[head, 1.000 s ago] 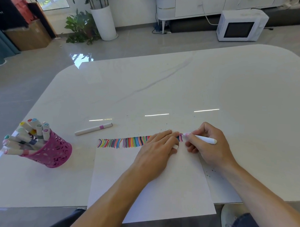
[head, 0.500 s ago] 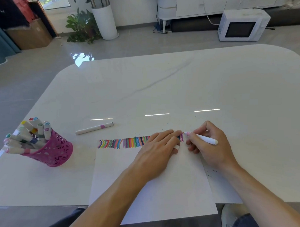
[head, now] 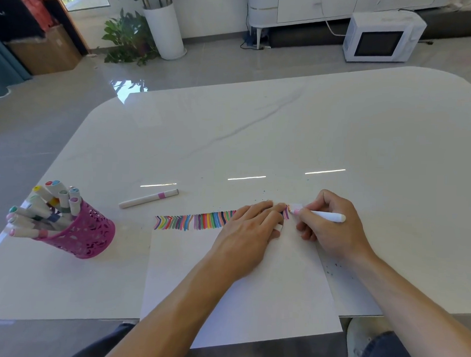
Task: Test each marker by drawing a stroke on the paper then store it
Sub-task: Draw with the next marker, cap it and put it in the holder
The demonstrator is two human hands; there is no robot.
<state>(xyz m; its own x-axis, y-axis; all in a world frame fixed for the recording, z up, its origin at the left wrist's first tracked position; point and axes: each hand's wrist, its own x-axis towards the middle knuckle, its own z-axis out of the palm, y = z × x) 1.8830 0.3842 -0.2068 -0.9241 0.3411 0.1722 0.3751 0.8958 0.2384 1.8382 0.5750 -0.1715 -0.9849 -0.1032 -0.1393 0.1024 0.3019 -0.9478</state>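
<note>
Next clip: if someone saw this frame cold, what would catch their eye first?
The band of coloured strokes along the far edge of the paper stands out. At its right end, the left hand lies flat on the sheet and the right hand grips a white marker, tip at the strokes. Next comes the pink cup crammed with markers near the table's left edge, then a lone marker lying between cup and paper.

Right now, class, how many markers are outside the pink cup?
2. A loose marker lies on the table just beyond the paper's far left corner; the right hand grips the second marker at the paper's far edge. The left hand may hide something small.
</note>
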